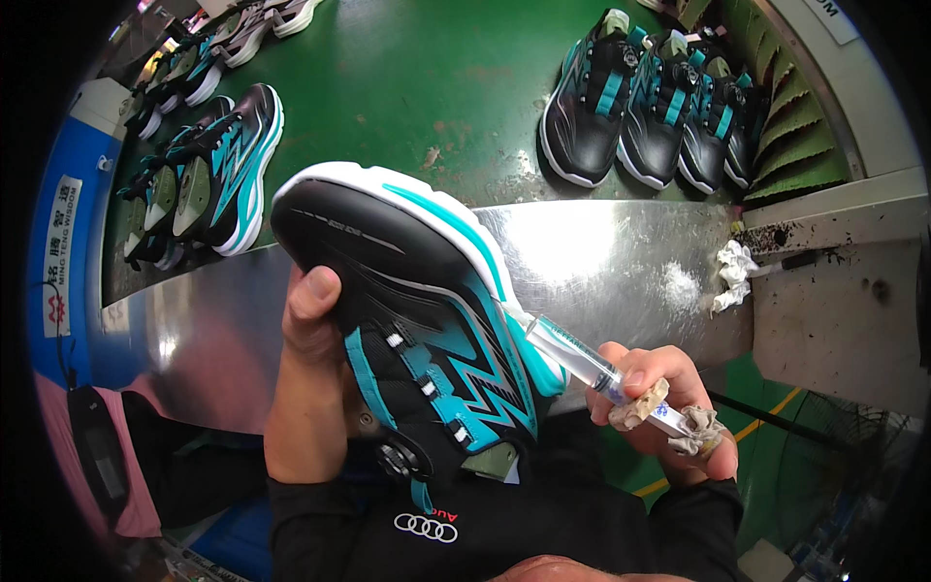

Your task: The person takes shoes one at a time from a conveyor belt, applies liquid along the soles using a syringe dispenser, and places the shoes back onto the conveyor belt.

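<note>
My left hand [308, 378] grips a black and teal sports shoe [417, 320] from its left side, thumb on the upper, holding it tilted with the white sole edge up. My right hand [669, 412] holds a clear plastic syringe [582, 357] crusted with dried glue near the plunger. The syringe's tip touches the shoe's side, where the teal upper meets the white sole.
Several matching shoes [650, 102] stand in a row on the green conveyor belt [427, 78] at the upper right, more shoes [208, 170] at the left. A shiny metal ledge [621, 257] runs below the belt, with a crumpled white rag [732, 276] on it.
</note>
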{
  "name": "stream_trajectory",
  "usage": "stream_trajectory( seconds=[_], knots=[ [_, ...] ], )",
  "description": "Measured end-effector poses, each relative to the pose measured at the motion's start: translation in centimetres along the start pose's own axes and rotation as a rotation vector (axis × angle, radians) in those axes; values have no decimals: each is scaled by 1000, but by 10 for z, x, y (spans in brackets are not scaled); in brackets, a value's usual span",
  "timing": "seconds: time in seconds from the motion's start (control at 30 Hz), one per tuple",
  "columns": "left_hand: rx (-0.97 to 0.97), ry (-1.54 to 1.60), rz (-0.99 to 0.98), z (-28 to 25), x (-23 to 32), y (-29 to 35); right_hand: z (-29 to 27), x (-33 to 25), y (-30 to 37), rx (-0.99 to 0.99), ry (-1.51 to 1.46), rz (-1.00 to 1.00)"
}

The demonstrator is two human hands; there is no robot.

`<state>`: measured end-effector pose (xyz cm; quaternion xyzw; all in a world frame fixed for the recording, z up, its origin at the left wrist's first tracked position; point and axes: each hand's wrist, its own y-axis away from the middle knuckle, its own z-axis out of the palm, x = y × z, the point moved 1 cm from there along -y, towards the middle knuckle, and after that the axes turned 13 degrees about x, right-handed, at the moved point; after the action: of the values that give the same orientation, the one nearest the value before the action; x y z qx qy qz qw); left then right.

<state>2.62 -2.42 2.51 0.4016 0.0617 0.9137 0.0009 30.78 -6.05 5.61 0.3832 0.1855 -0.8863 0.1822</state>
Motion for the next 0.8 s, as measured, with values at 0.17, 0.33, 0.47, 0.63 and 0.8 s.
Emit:
stream_trajectory(
  seconds=[0.17,0.33,0.47,0.63,0.8],
  knots=[
    [-14,107,-68,-5,-2,-1,-4,2,18,24,9,49],
    [-68,255,-154,-13,-2,-8,-4,-1,36,47,19,87],
    [-124,344,-216,-19,-1,-13,-6,-3,47,47,38,83],
    [144,225,-146,-31,0,-11,-10,-2,59,52,146,51],
    [172,208,-162,-38,-2,-14,-19,3,69,74,183,29]
  ],
)
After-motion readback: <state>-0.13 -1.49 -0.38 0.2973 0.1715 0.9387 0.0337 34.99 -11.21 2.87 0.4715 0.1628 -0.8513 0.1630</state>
